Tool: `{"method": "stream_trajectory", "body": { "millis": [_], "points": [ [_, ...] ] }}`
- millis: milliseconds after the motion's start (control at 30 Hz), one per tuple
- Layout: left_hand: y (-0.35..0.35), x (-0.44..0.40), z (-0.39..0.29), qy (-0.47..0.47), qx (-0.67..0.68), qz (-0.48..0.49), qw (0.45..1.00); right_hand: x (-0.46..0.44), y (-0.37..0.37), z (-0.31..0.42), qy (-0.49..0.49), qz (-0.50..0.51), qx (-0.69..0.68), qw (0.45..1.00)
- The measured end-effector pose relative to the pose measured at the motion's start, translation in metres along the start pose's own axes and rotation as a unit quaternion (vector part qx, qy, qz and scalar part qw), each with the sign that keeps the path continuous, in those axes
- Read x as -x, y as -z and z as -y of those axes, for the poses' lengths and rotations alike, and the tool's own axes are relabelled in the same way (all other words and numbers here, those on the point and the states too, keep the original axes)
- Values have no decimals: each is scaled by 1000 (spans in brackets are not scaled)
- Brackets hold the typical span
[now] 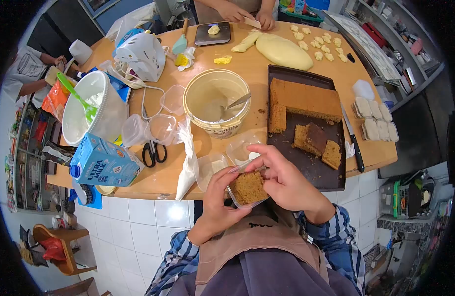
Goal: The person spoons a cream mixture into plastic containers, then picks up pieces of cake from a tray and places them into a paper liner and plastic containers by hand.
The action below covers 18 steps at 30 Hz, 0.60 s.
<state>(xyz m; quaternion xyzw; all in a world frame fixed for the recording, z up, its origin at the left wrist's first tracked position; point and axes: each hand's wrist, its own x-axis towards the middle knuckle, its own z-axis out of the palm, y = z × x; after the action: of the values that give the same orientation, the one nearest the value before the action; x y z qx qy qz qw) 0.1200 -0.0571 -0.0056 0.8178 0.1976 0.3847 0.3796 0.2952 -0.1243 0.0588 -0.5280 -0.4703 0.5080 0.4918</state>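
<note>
My left hand (219, 202) is wrapped around a small clear plastic container (231, 193) held just in front of the table edge. A piece of brown sponge cake (249, 188) fills the container. My right hand (285, 186) closes on the container's other side, its index finger over the far rim and its thumb against the cake. Beyond my hands are two clear containers with white cream inside, the left one (203, 172) and the right one (240, 148). A filled white piping bag (187, 165) lies left of them.
A dark baking tray (306, 170) holds cut sponge cake (309, 100); a knife (355, 143) lies beside it. A cream bucket (216, 121) with a spoon, a milk carton (106, 160), scissors (154, 153) and a mixer (141, 54) stand around. Another person's hands (247, 14) work near dough (284, 51).
</note>
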Motion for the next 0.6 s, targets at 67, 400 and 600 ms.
{"method": "stream_trajectory", "body": {
  "millis": [67,400,600],
  "points": [
    [0,1,0,0,7,-3,1000,-1,0,1,14,0,29,1000],
    [5,-2,-4,-27,13,-32,999,-2,-8,23,41,-18,137,989],
    [10,-6,-7,-71,4,-80,994,5,-24,47,146,-104,314,932]
  ]
}}
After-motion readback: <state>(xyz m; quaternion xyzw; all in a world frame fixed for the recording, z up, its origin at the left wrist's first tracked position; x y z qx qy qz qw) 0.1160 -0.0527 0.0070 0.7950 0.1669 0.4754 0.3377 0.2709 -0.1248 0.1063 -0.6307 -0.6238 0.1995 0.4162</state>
